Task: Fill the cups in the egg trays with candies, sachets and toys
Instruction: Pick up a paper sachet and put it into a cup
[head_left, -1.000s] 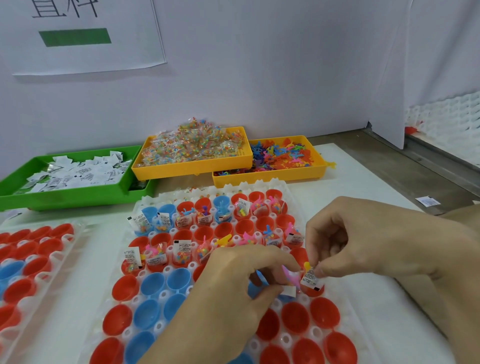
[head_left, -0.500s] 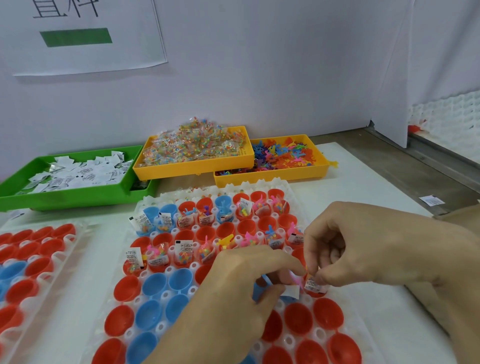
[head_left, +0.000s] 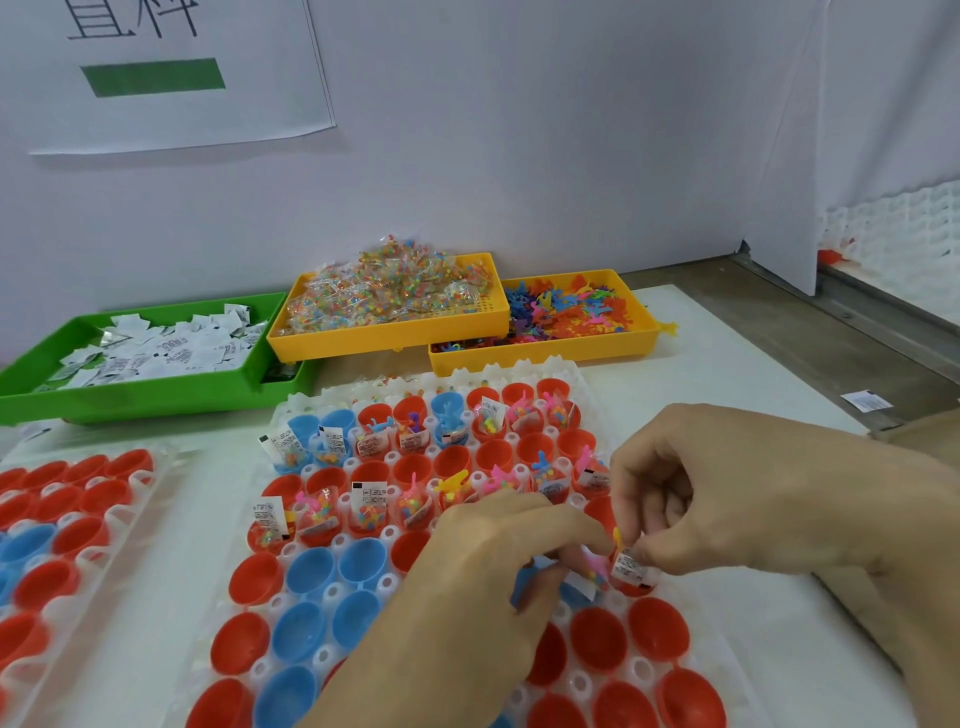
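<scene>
Right hand (head_left: 769, 499): pinching a sachet (head_left: 628, 566) over a red cup (head_left: 631, 587). Left hand (head_left: 498, 561): grip contents unclear. Seat your sachet upright, fully inside.

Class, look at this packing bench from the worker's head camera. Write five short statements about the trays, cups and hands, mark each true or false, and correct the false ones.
1. The green tray holds white sachets. True.
2. The toy tray is blue. False: it is yellow and holds mixed coloured toys.
3. Every cup in the middle egg tray is filled. False: the near rows of red and blue cups are empty.
4. The right hand pinches a printed sachet over a red cup. True.
5. The left hand rests in the candy tray. False: it is over the middle egg tray, beside the right hand.
</scene>
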